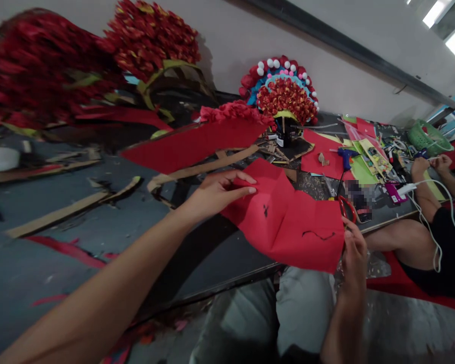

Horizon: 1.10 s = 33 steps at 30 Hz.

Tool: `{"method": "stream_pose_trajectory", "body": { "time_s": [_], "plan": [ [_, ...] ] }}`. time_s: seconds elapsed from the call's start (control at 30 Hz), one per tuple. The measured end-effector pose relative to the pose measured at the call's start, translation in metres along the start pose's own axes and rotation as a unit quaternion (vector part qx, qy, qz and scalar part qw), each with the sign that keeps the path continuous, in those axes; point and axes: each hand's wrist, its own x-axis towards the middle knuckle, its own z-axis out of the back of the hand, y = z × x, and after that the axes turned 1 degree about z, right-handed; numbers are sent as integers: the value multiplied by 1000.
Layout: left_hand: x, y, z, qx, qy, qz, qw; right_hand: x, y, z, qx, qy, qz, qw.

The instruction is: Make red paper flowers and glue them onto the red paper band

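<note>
A creased red sheet (301,222) with black pen marks is stretched between both hands above the table's front edge. My left hand (220,191) pinches its upper left part between thumb and fingers. At the sheet's right edge my right hand (353,247) is closed on it, and the red handles of scissors (348,210) show just above this hand. Whether the right hand also touches the scissors cannot be made out. Behind the sheet lies a long red piece (197,144) with a ruffled edge, beside a curved cardboard strip (208,166).
Red flower bunches (155,40) and a fan-shaped decoration (286,93) stand along the wall. To the right are a blue glue gun (346,157), a green basket (426,137), a white cable and another person's hands and knee. Cardboard strips (60,212) lie at left.
</note>
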Motion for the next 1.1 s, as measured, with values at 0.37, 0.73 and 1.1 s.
{"method": "stream_pose_trajectory", "body": {
  "time_s": [0.37,0.73,1.1],
  "plan": [
    [-2,-4,1,-4,-15,-23,1000,23,18,16,-92,114,-15,989],
    [-3,2,-11,-46,-50,-13,998,59,12,44,-92,-17,44,995],
    [-3,9,-11,50,-136,-51,988,109,-17,10,-5,-34,123,992]
  ]
}}
